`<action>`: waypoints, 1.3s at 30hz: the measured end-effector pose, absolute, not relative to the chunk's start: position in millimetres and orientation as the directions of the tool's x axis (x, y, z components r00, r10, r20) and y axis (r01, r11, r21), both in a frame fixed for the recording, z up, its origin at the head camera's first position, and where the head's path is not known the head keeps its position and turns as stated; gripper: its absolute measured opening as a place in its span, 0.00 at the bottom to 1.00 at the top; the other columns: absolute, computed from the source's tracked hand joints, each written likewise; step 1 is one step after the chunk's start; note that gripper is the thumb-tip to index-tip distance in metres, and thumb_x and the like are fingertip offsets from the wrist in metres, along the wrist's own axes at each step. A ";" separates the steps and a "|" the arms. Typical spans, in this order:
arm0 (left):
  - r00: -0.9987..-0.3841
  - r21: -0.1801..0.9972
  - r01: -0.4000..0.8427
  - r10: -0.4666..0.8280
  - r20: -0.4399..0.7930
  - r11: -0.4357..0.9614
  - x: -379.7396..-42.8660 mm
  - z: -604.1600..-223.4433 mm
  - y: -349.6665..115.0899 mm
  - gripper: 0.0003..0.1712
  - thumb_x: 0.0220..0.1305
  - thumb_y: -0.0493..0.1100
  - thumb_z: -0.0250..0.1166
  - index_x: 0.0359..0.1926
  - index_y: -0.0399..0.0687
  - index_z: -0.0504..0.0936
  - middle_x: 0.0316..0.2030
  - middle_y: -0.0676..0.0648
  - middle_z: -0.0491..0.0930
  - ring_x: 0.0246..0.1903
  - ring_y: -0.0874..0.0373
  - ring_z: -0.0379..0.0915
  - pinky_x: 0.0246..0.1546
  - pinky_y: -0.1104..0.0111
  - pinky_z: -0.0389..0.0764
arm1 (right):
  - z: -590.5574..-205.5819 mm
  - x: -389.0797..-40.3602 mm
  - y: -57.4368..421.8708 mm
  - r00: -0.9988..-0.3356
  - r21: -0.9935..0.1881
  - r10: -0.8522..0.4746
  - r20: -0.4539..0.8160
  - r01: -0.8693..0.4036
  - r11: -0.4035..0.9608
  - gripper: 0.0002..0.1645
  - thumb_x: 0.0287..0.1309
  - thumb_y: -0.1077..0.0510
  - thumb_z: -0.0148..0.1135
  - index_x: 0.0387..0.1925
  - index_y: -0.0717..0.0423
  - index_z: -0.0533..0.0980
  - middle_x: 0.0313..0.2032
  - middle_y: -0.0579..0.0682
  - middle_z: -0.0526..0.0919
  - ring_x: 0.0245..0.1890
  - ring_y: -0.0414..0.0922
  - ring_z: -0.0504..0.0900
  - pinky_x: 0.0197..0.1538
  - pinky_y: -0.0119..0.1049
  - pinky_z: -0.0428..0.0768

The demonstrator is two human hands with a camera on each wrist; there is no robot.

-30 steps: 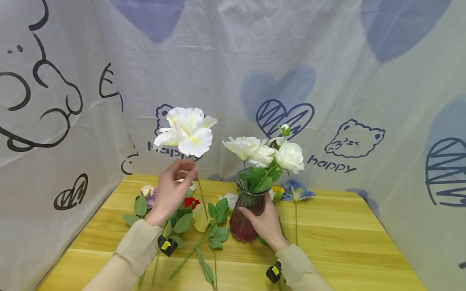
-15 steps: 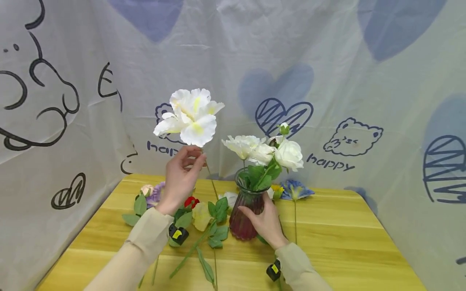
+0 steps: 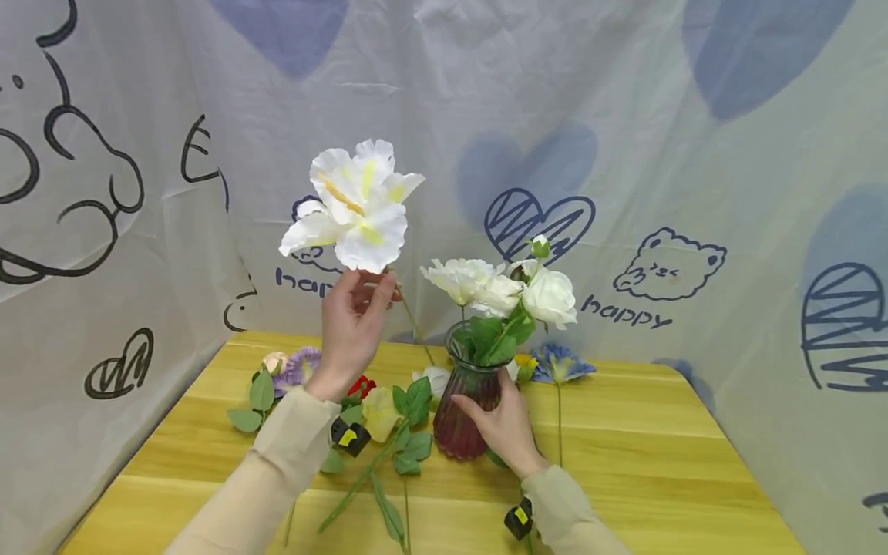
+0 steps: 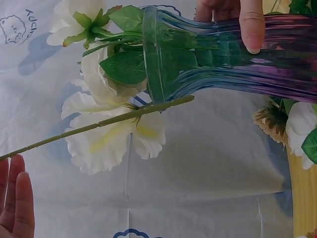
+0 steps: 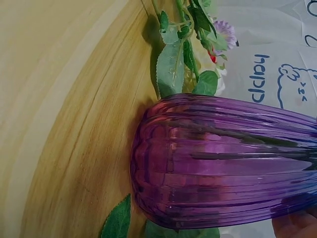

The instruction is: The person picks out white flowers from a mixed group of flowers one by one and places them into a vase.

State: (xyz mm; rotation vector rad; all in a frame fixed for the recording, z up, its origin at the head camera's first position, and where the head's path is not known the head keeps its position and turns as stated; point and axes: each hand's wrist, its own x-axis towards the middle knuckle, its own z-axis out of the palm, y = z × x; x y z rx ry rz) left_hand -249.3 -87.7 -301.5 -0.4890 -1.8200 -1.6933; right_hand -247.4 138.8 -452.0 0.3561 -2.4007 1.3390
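Observation:
My left hand (image 3: 354, 324) pinches the thin green stem (image 4: 99, 124) of a large white artificial flower (image 3: 357, 208) with yellow markings, just under its bloom. The bloom is raised to the left of the vase, and the stem slants down rightward. In the left wrist view its lower end overlaps the vase's rim. My right hand (image 3: 509, 432) grips the ribbed glass vase (image 3: 461, 416), purple-red below and bluish near its neck. Upright on the table, the vase holds a white rose (image 3: 550, 297) with leaves and a ruffled white flower (image 3: 458, 279).
Left of the vase lie a purple flower (image 3: 303, 366), a red flower (image 3: 362, 387), a pale yellow flower (image 3: 380, 414) and leafy stems (image 3: 357, 489). A blue flower (image 3: 562, 364) lies to the right on the wooden table (image 3: 645, 462). A printed cloth (image 3: 645, 154) hangs behind.
My left hand has moved up and slightly right, lifting the white flower higher and tilting its stem's lower end toward the vase. The right hand and vase have stayed in place.

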 end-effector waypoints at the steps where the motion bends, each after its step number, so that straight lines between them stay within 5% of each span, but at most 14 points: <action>1: -0.745 0.756 0.645 -0.130 0.655 0.112 -249.9 -300.0 -87.5 0.11 0.73 0.37 0.59 0.47 0.30 0.77 0.40 0.31 0.83 0.33 0.68 0.81 0.41 0.75 0.85 | -451.6 -248.1 138.8 -0.899 -0.762 -0.041 0.435 -0.392 0.515 0.49 0.56 0.44 0.74 0.73 0.55 0.62 0.65 0.60 0.77 0.61 0.58 0.80 0.62 0.57 0.80; 20: -0.668 0.680 0.730 -0.134 0.732 0.073 -251.2 -277.5 -74.5 0.12 0.73 0.36 0.59 0.51 0.31 0.76 0.40 0.35 0.83 0.35 0.70 0.81 0.37 0.72 0.86 | -449.6 -246.0 138.6 -0.900 -0.769 -0.058 0.431 -0.401 0.498 0.50 0.57 0.45 0.74 0.74 0.55 0.61 0.66 0.59 0.76 0.63 0.57 0.79 0.63 0.55 0.80; 23: -0.692 0.696 0.709 -0.084 0.717 0.112 -252.3 -280.9 -70.9 0.11 0.73 0.38 0.59 0.50 0.33 0.76 0.40 0.35 0.83 0.34 0.71 0.80 0.38 0.74 0.85 | -449.9 -246.1 139.0 -0.898 -0.767 -0.058 0.435 -0.404 0.499 0.50 0.57 0.45 0.74 0.74 0.55 0.61 0.66 0.59 0.76 0.62 0.56 0.79 0.62 0.55 0.80; 30: -0.778 0.754 0.617 0.026 0.628 0.226 -253.6 -294.0 -62.7 0.11 0.74 0.44 0.60 0.46 0.39 0.79 0.40 0.37 0.86 0.40 0.47 0.86 0.45 0.61 0.87 | -449.8 -245.5 139.3 -0.896 -0.763 -0.061 0.439 -0.408 0.501 0.50 0.57 0.45 0.74 0.74 0.53 0.61 0.67 0.58 0.75 0.62 0.56 0.80 0.62 0.55 0.80; 39: -0.765 0.690 0.629 0.127 0.632 0.358 -258.5 -312.4 -55.1 0.11 0.73 0.45 0.61 0.45 0.42 0.81 0.40 0.43 0.88 0.40 0.49 0.86 0.43 0.62 0.88 | -452.4 -245.8 140.3 -0.899 -0.771 -0.048 0.435 -0.400 0.495 0.49 0.56 0.44 0.74 0.74 0.51 0.62 0.66 0.57 0.76 0.61 0.55 0.81 0.61 0.55 0.81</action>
